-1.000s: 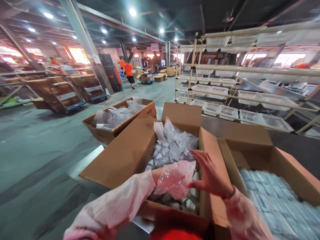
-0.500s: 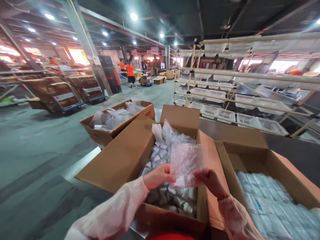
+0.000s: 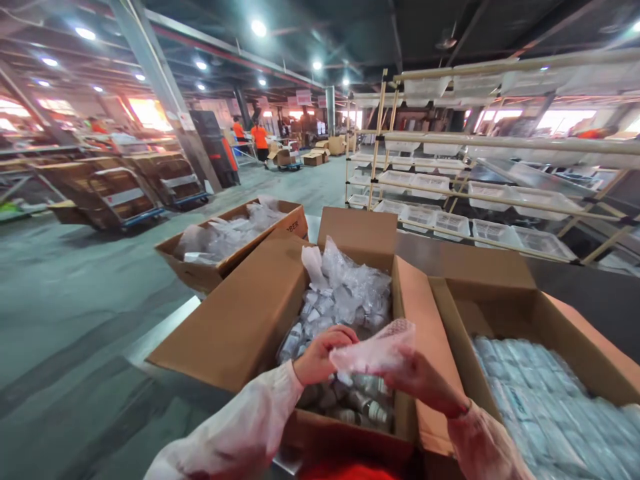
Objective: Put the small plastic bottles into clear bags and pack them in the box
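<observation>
A translucent bubble-wrap bag (image 3: 373, 353) is tilted nearly edge-on above an open cardboard box (image 3: 235, 307). My left hand (image 3: 323, 353) has its fingers closed on the bag's left end. At the right end, my right hand (image 3: 423, 377) grips the bag, its fingers partly hidden behind the plastic. Beneath both hands the box holds many small clear bottles with white caps (image 3: 373, 408). Crumpled clear plastic bags (image 3: 355, 287) lie on the bottles toward the box's far side.
To the right, another open box (image 3: 490, 313) holds rows of wrapped bottles (image 3: 540, 407). A box of plastic bags (image 3: 295, 223) stands at the far left. Behind are a rack with white baskets (image 3: 425, 183), carts with cartons (image 3: 125, 193) and a person in orange (image 3: 259, 137).
The bubble-wrap bag has turned from facing the camera to nearly edge-on and looks folded or narrowed. Both hands have shifted slightly, still on the bag. The view has moved a little.
</observation>
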The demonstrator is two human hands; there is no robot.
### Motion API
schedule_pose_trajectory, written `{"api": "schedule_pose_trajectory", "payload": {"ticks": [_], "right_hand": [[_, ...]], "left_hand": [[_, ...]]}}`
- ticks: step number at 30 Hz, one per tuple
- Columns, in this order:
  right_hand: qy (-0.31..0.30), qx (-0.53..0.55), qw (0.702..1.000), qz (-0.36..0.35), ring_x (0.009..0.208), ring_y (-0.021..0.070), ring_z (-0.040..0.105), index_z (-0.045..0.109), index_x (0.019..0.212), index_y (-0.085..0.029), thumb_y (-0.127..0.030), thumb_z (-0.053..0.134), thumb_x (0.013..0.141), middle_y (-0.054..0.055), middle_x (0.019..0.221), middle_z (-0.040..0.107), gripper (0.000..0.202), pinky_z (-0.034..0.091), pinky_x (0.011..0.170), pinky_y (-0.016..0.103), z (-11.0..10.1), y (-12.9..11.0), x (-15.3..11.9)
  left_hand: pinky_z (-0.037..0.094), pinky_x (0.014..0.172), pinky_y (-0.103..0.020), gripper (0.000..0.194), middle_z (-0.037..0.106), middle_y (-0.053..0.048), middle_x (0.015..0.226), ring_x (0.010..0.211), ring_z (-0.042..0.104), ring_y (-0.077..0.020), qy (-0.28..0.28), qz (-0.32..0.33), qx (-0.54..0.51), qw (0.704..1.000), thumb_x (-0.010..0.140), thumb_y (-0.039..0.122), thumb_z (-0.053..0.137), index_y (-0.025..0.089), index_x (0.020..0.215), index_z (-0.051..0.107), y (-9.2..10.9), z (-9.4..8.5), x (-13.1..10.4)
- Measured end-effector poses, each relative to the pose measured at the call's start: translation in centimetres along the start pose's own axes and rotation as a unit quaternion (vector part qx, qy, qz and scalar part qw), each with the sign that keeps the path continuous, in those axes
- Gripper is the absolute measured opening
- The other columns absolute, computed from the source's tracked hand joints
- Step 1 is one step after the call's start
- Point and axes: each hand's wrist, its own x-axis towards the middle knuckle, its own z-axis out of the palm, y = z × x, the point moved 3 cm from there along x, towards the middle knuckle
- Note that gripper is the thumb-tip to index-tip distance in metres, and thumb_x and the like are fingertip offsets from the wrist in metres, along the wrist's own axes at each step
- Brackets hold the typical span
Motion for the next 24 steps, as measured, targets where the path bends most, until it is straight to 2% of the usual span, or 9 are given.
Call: {"api": "schedule_pose_trajectory", "payload": {"ticks": [2,4,8,11,13,15,18,21,24], "right_hand": [[0.021,-0.037,0.996,-0.081,0.09,0.0254,0.065,0.071,0.09,-0.016,-0.042,0.077,0.062,0.011,0.099,0.069,0.039,0.054,0.082,0.038,0.1,-0.7,-0.1],[0.075,-0.041,0.991,-0.107,0.09,0.0244,0.065,0.071,0.084,-0.017,-0.043,0.075,0.064,0.012,0.103,0.068,0.033,0.055,0.078,0.036,-0.2,-0.6,-0.1],[0.113,0.041,0.993,0.007,0.058,0.0167,0.061,0.061,0.09,-0.017,-0.048,0.069,0.068,0.006,0.078,0.067,0.039,0.051,0.047,0.027,-0.8,2.1,0.5],[0.099,0.021,0.995,0.008,0.06,0.0169,0.061,0.056,0.09,-0.016,-0.053,0.062,0.073,0.004,0.072,0.063,0.042,0.051,0.053,0.029,-1.1,3.1,0.4],[0.095,-0.106,0.986,-0.093,0.079,0.0212,0.063,0.059,0.097,-0.015,-0.054,0.067,0.069,0.009,0.089,0.066,0.049,0.053,0.07,0.034,-1.0,2.3,-0.4],[0.072,-0.28,0.941,-0.177,0.097,0.0245,0.061,0.058,0.113,-0.018,-0.045,0.075,0.066,0.011,0.11,0.065,0.057,0.048,0.085,0.038,-0.3,1.1,-1.6],[0.063,-0.45,0.871,-0.187,0.099,0.0231,0.06,0.052,0.125,-0.021,-0.029,0.069,0.076,0.011,0.116,0.064,0.053,0.043,0.089,0.039,0.0,0.6,-2.6],[0.103,-0.445,0.878,-0.142,0.091,0.0211,0.061,0.06,0.113,-0.019,-0.032,0.065,0.079,0.008,0.101,0.069,0.037,0.043,0.083,0.035,-4.4,1.9,-2.7],[0.276,-0.356,0.893,0.015,0.084,0.0194,0.062,0.065,0.102,-0.019,-0.032,0.064,0.077,0.003,0.09,0.069,0.028,0.046,0.078,0.03,-14.9,5.0,-3.5]], "left_hand": [[0.05,0.062,-0.031,0.048,0.065,-0.007,0.079,0.063,0.059,-0.0156,0.008,-0.067,-0.079,0.995,0.069,0.057,0.068,0.015,0.09,0.065,-1.4,0.2,-0.3],[0.05,0.057,-0.03,0.052,0.066,-0.007,0.084,0.06,0.059,-0.0153,-0.024,-0.099,-0.127,0.987,0.072,0.059,0.065,0.016,0.102,0.063,-1.7,0.3,-0.5],[0.048,0.087,-0.038,0.039,0.065,-0.014,0.108,0.1,0.06,-0.0259,-0.077,0.037,-0.015,0.996,0.07,0.047,0.073,0.017,0.093,0.07,0.3,0.2,-0.2],[0.048,0.086,-0.037,0.028,0.067,-0.013,0.099,0.097,0.061,-0.0247,-0.039,0.065,0.067,0.995,0.073,0.044,0.07,0.017,0.075,0.072,1.0,0.8,0.0],[0.052,0.067,-0.031,0.032,0.066,-0.011,0.095,0.077,0.064,-0.0197,0.033,-0.002,0.046,0.998,0.072,0.048,0.068,0.016,0.072,0.069,0.5,1.5,0.3],[0.047,0.047,-0.026,0.04,0.066,-0.008,0.088,0.053,0.059,-0.0131,0.083,-0.114,0.005,0.99,0.068,0.054,0.069,0.015,0.078,0.068,-0.4,2.4,0.7],[0.04,0.035,-0.024,0.053,0.061,0.0,0.065,0.036,0.048,-0.0096,0.082,-0.26,-0.051,0.961,0.064,0.062,0.067,0.014,0.085,0.066,-1.1,4.2,1.7],[0.052,0.045,-0.028,0.066,0.068,-0.005,0.083,0.067,0.065,-0.0216,0.054,-0.321,-0.108,0.939,0.058,0.066,0.07,0.017,0.102,0.064,-0.7,5.4,3.0],[0.06,0.066,-0.034,0.078,0.066,-0.008,0.112,0.112,0.057,-0.0316,0.071,-0.336,-0.115,0.932,0.051,0.064,0.076,0.022,0.114,0.058,-1.1,5.0,3.9]]}}
